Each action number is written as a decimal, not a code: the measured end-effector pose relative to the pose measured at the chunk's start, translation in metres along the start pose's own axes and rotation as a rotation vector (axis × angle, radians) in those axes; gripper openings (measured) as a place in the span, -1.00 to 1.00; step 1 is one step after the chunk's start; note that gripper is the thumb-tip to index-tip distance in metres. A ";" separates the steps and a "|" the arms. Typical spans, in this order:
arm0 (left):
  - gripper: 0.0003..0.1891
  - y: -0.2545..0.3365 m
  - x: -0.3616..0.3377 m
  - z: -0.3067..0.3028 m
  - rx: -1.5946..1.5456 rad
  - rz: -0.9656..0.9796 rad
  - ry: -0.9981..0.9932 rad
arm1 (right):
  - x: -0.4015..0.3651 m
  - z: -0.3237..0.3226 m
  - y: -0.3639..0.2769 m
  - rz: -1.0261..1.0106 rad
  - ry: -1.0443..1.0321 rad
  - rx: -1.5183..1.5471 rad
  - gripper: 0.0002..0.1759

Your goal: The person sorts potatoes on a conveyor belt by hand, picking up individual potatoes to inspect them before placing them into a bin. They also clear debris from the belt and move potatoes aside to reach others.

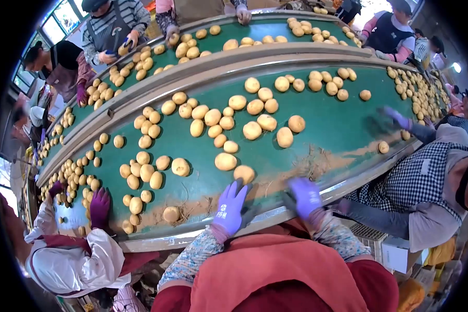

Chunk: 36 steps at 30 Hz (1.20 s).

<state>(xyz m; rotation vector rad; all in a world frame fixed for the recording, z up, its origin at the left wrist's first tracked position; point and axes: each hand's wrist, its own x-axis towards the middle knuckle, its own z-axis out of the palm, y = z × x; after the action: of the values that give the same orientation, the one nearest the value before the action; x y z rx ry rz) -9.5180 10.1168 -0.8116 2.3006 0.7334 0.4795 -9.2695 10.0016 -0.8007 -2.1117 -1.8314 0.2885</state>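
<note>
My left hand, in a purple glove, lies over the near edge of the green conveyor belt with its fingers stretched out. Its fingertips are right at a potato. Just beyond that sits another potato. My right hand, gloved alike, is over the belt's near rim and blurred by motion; its fingers look extended and no potato shows in them. Beyond it is a patch of dry roots and soil. Potatoes lie scattered over the middle of the belt.
A metal rim borders the belt in front of me. A long divider separates it from a second belt behind. Co-workers stand close on both sides: a maroon-gloved hand at left, a blurred purple-gloved hand at right. Potatoes crowd the far right.
</note>
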 end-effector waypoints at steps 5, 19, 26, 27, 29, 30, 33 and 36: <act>-0.29 -0.021 -0.010 -0.007 0.118 -0.064 -0.031 | 0.031 0.024 -0.049 -0.179 -0.129 0.521 -0.60; -0.50 -0.151 -0.139 -0.129 0.414 -0.588 0.256 | 0.254 0.006 0.015 -0.057 -0.543 0.484 -0.37; -0.36 -0.168 -0.136 -0.133 0.271 -0.516 0.483 | 0.298 -0.005 -0.031 0.169 -0.174 1.290 -0.67; -0.38 -0.168 -0.138 -0.134 0.237 -0.507 0.486 | 0.310 -0.011 -0.034 0.051 -0.106 1.081 -0.76; -0.45 -0.159 -0.137 -0.148 0.192 -0.497 0.483 | 0.289 -0.004 -0.075 -0.264 -0.166 0.556 -0.80; -0.46 -0.159 -0.143 -0.152 0.192 -0.511 0.493 | 0.261 0.007 -0.096 -0.309 -0.273 0.496 -0.80; -0.49 -0.162 -0.160 -0.162 0.204 -0.536 0.526 | 0.178 0.037 -0.157 -0.603 -0.405 0.239 -0.62; -0.49 -0.170 -0.173 -0.168 0.147 -0.548 0.558 | 0.151 0.073 -0.199 -0.873 -0.314 -0.098 -0.55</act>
<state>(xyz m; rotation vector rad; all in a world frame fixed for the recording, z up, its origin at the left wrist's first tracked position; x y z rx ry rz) -9.8009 10.1969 -0.8330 1.9699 1.6554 0.8302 -9.4558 10.1830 -0.7841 -1.1641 -2.7757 0.3121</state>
